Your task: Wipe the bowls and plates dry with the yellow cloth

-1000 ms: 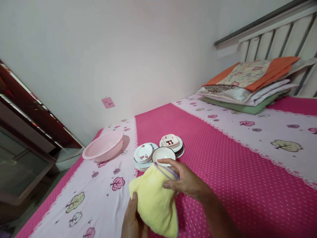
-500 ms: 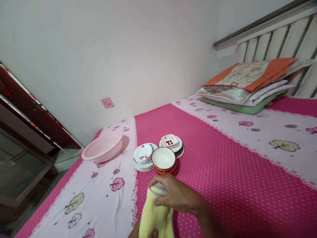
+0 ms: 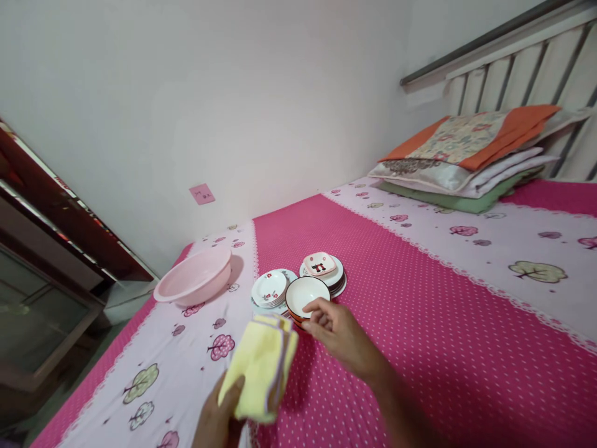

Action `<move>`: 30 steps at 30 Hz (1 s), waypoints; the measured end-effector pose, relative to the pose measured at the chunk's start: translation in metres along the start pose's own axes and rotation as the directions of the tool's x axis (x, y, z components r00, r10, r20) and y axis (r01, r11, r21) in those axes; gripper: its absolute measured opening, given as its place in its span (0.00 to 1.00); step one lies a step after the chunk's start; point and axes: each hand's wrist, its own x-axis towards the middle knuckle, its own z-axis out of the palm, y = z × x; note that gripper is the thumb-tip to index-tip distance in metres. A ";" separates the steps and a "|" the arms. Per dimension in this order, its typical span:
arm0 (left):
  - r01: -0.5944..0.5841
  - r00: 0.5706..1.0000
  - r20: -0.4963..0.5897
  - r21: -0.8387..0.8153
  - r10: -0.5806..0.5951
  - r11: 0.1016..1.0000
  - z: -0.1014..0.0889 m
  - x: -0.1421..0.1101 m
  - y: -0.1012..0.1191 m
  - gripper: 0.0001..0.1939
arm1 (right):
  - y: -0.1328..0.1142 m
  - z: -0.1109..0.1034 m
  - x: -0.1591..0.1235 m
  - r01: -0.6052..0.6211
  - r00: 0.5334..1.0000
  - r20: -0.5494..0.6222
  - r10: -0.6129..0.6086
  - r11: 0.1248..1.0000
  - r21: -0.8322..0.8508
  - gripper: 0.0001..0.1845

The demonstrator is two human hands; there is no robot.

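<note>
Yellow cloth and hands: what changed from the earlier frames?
Right hand let go of the yellow cloth and moved forward to the bowls; contact unclear. Left hand keeps the cloth, now folded compactly and shifted left and forward. Bowls, plates, pink basin unmoved.

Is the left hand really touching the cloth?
Touching. The head view shows the left hand gripping the cloth by its lower-left corner, with no gap.

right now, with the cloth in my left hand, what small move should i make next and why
I'd probably close the right hand gently on the near rim of the top bowl: it shows right at that rim, though a firm grip can't be made out, and the left hand holds the folded cloth.
</note>
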 end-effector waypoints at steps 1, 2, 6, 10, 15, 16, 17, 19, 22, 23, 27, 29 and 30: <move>-0.057 0.996 -0.066 0.034 0.059 0.998 0.000 0.014 0.009 0.31 | 0.003 -0.006 0.002 0.012 0.999 -0.052 -0.012 1.000 0.003 0.12; -0.137 0.972 -0.173 0.131 0.159 0.982 0.000 0.029 0.018 0.32 | 0.005 -0.012 0.004 0.021 0.994 -0.104 -0.020 1.000 0.010 0.13; -0.455 0.606 -0.365 0.569 0.707 0.685 0.021 0.097 0.046 0.28 | 0.012 -0.023 0.008 0.028 0.979 -0.202 -0.018 0.999 0.045 0.18; -0.474 0.459 0.059 0.860 0.886 0.188 0.062 0.152 0.050 0.24 | 0.017 -0.018 0.010 0.029 0.987 -0.162 -0.021 0.998 0.047 0.16; -0.512 0.599 0.291 0.855 0.746 0.077 0.101 0.177 0.021 0.24 | 0.022 -0.013 0.012 -0.002 0.993 -0.115 0.005 1.000 0.029 0.14; -0.515 0.625 0.314 0.854 0.715 0.076 0.105 0.177 0.013 0.24 | 0.023 -0.013 0.013 -0.009 0.994 -0.107 0.012 1.000 0.025 0.14; -0.516 0.649 0.327 0.853 0.687 0.081 0.107 0.177 0.007 0.25 | 0.023 -0.013 0.013 -0.010 0.995 -0.099 0.012 1.000 0.022 0.13; -0.514 0.690 0.335 0.851 0.641 0.108 0.108 0.175 -0.003 0.28 | 0.023 -0.013 0.013 0.004 0.996 -0.091 -0.002 1.000 0.021 0.13; -0.527 0.726 0.340 0.833 0.598 0.167 0.106 0.175 -0.006 0.31 | 0.023 -0.011 0.013 0.024 0.996 -0.080 -0.023 1.000 0.018 0.12; -0.537 0.732 0.342 0.822 0.589 0.190 0.105 0.176 -0.005 0.32 | 0.023 -0.010 0.013 0.021 0.997 -0.077 -0.020 1.000 0.013 0.11; -0.574 0.736 0.308 0.756 0.603 0.315 0.099 0.174 0.007 0.33 | 0.026 -0.011 0.012 -0.033 0.999 -0.039 0.030 0.997 -0.077 0.09; -0.574 0.727 0.219 0.714 0.651 0.401 0.089 0.158 0.007 0.32 | 0.030 -0.013 0.010 -0.054 0.998 0.015 0.056 0.990 -0.127 0.07; -0.565 0.725 0.155 0.692 0.671 0.450 0.082 0.144 0.004 0.31 | 0.032 -0.014 0.009 -0.063 0.996 0.051 0.071 0.987 -0.146 0.07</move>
